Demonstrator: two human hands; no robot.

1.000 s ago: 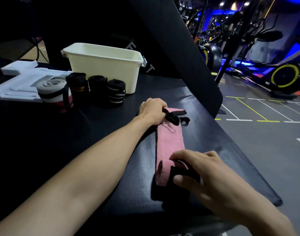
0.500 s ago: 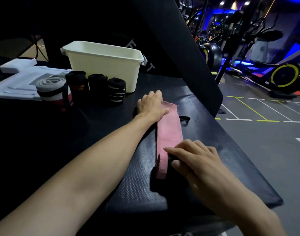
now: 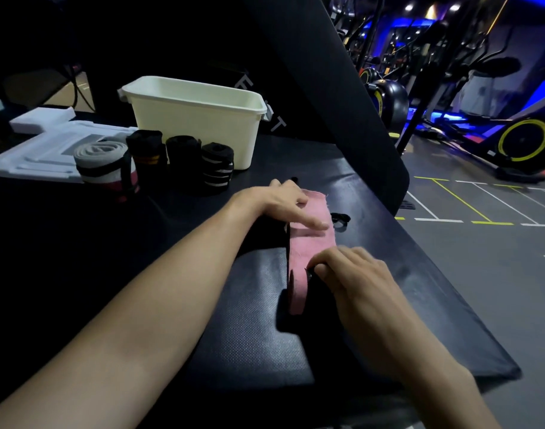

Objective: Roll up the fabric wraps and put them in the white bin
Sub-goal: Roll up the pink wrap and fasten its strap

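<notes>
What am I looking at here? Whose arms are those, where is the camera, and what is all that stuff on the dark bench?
There is no machine here: these are a person's two bare arms, filmed by a wide-angle camera worn on their head, looking forward and down. The setting looks like a gym.

On the black padded surface lies a pink fabric wrap, stretched out flat. The left hand rests on its far part with fingers fairly straight, pressing it down. The right hand curls over the near end, where the roll seems to be starting.

Further back stand four wraps already rolled up: a grey one and three black ones. Behind them sits the white bin where the rolls belong; what it holds cannot be seen from here. To the left lie white foam pieces.
</notes>
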